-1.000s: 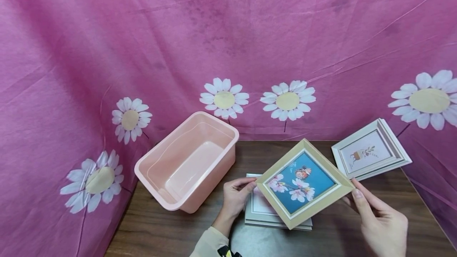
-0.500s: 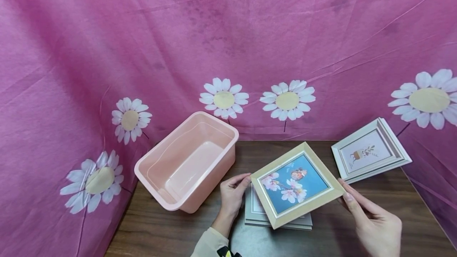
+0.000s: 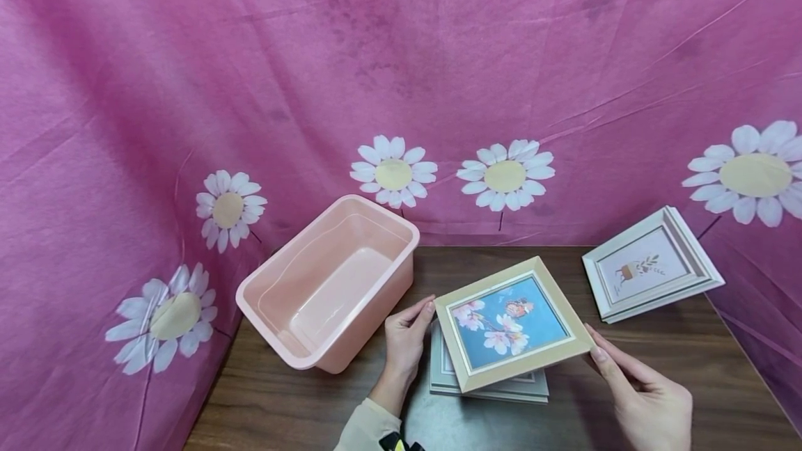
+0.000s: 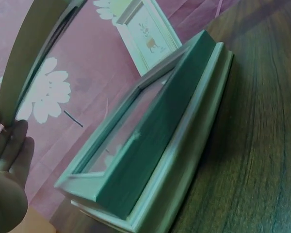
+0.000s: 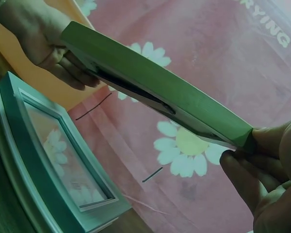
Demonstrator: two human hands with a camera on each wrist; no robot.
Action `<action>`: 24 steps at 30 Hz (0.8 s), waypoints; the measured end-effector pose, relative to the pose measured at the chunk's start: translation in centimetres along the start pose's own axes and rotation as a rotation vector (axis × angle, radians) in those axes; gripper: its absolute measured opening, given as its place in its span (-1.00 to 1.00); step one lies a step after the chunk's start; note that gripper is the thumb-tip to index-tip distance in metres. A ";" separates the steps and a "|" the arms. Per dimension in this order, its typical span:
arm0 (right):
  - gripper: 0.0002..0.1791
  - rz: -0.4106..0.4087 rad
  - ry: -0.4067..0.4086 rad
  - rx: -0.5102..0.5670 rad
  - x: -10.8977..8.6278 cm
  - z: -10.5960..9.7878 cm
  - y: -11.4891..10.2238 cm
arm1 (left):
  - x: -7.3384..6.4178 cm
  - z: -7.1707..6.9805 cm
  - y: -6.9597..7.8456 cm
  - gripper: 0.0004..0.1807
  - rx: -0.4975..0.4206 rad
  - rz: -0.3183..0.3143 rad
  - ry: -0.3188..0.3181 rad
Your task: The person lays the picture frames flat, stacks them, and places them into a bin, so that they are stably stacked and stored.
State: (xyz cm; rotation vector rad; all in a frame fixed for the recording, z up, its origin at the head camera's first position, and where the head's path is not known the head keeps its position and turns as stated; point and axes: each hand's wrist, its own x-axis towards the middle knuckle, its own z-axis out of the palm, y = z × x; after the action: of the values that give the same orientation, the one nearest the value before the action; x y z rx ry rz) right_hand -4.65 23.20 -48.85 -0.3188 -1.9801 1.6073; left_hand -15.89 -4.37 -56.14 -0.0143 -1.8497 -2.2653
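Note:
Both hands hold up a beige picture frame (image 3: 510, 326) with a blue flower-and-butterfly print. My left hand (image 3: 404, 339) pinches its left corner between thumb and fingers. At the right corner, my right hand (image 3: 645, 388) pinches it the same way. The picture frame is raised above a stack of pale frames (image 3: 489, 394), tilted with its face toward the head camera. Both wrist views show a gap between it and the stacked frames (image 4: 145, 126). In the right wrist view the underside of the beige frame (image 5: 160, 87) shows a dark stand piece.
A pink plastic bin (image 3: 351, 326) stands on the brown wooden table (image 3: 250, 409) left of the stack. Another white frame (image 3: 651, 266) with a deer print lies at the back right. A pink daisy-patterned cloth (image 3: 451, 75) hangs behind the table.
The beige picture frame has shifted left and turned, its right corner coming down somewhat. My right hand has moved left with it; my left hand has moved slightly left.

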 end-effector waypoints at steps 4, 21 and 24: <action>-0.73 -0.032 0.018 -0.006 -0.3 0.2 0.4 | 0.0 0.0 0.5 -0.65 -0.005 -0.045 -0.041; -0.76 0.081 0.088 -0.083 -2.5 2.0 1.9 | 0.3 -1.1 0.5 -0.50 0.009 -0.037 -0.210; -0.76 0.097 0.091 -0.028 -2.9 2.3 2.2 | 0.5 -1.3 0.4 -0.50 0.051 -0.034 -0.216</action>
State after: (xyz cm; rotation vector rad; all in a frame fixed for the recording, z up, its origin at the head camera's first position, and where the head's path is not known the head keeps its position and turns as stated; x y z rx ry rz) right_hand -3.95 20.40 -51.98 -0.4970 -1.9455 1.5961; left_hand -16.17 -5.75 -55.99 -0.2302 -2.0267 -2.3185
